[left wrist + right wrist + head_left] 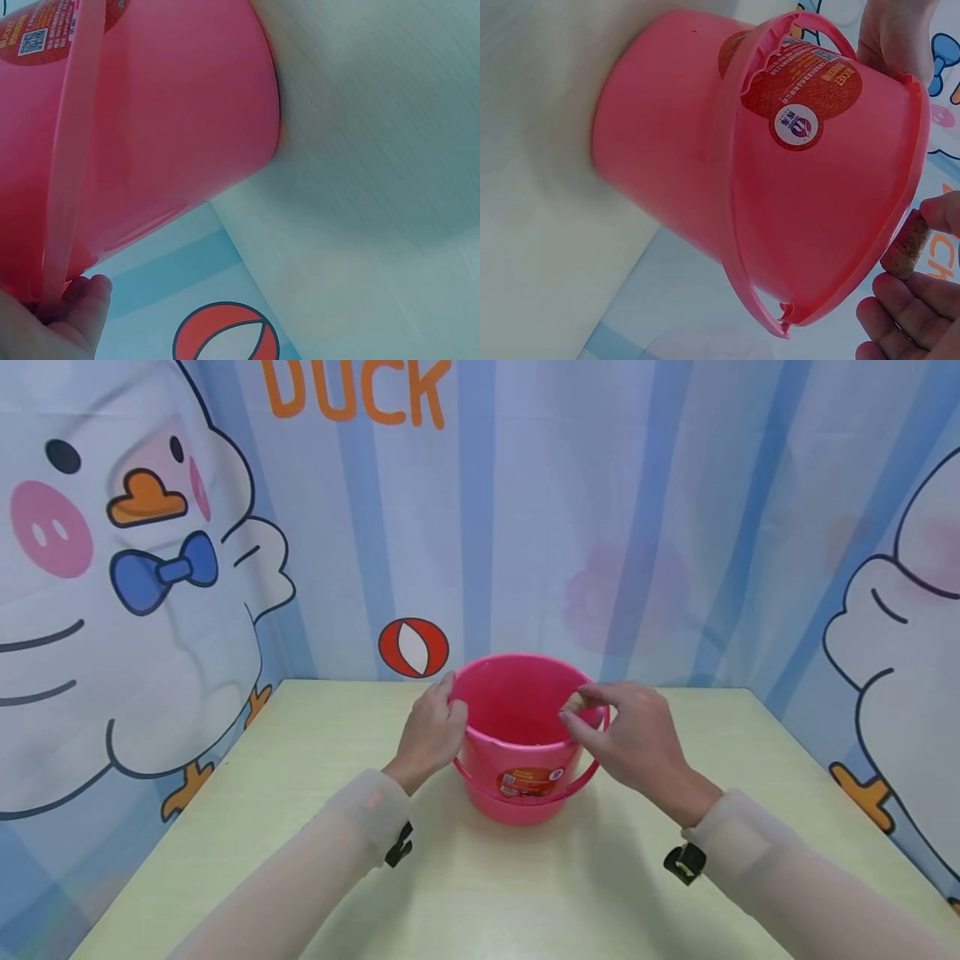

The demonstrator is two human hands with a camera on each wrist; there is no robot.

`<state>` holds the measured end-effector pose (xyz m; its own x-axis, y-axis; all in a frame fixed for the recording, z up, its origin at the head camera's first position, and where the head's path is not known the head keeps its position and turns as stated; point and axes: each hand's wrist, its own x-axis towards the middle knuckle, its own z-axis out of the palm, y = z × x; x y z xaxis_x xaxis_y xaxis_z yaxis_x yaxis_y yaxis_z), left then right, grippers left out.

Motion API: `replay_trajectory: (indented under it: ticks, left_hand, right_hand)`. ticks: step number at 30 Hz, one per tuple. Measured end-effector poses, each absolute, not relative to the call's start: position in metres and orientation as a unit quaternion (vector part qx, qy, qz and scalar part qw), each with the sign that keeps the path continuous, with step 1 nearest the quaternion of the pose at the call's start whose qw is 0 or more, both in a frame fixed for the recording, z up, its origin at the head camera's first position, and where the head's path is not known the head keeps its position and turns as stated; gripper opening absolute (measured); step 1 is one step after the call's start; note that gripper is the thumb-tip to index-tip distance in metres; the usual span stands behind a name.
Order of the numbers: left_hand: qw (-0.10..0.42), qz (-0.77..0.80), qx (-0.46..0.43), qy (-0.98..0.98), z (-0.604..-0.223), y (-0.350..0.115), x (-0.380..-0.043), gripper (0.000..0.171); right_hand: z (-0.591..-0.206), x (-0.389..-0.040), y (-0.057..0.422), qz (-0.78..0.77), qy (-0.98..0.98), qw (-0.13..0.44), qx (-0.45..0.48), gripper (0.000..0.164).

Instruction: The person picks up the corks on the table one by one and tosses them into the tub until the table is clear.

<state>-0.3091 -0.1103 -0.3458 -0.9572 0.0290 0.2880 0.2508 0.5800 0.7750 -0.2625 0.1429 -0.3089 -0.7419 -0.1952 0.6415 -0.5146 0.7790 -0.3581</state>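
Observation:
A pink plastic bucket (517, 777) stands upright on the table, its handle (581, 781) hanging down at the front. My left hand (429, 731) grips the bucket's rim on the left side, near the handle's end; in the left wrist view only part of that hand (79, 319) shows. Between thumb and fingers, my right hand (639, 731) pinches a small brown cork (907, 247) at the right side of the rim. In the head view the fingers partly cover the cork (574, 702). The bucket's bottom inside is mostly hidden.
The bucket stands on a pale wooden table (360, 868). Behind it hangs a blue striped curtain (525, 510) printed with white ducks and a red ball. A red label (802, 82) is stuck on the bucket's front.

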Motion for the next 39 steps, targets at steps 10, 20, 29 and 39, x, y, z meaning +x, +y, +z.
replay_trajectory:
  ticks: [10,20,29,39]
  left_hand:
    - [0.124,-0.449,-0.078,-0.881,-0.346,-0.111,-0.309,0.064]
    - [0.122,-0.45,-0.077,-0.881,-0.346,-0.11,-0.31,0.065]
    - [0.122,-0.452,-0.079,-0.88,-0.347,-0.109,-0.31,0.065]
    - [0.126,-0.449,-0.081,-0.881,-0.346,-0.109,-0.309,0.064]
  right_hand:
    - [-0.307,-0.269,0.138,0.284,-0.9,0.265,0.198,0.023]
    - [-0.305,-0.274,0.134,0.278,-0.915,0.226,0.186,0.028]
    - [-0.306,-0.275,0.135,0.269,-0.934,0.187,0.145,0.058]
    - [-0.307,-0.271,0.137,0.264,-0.932,0.2,0.148,0.059]
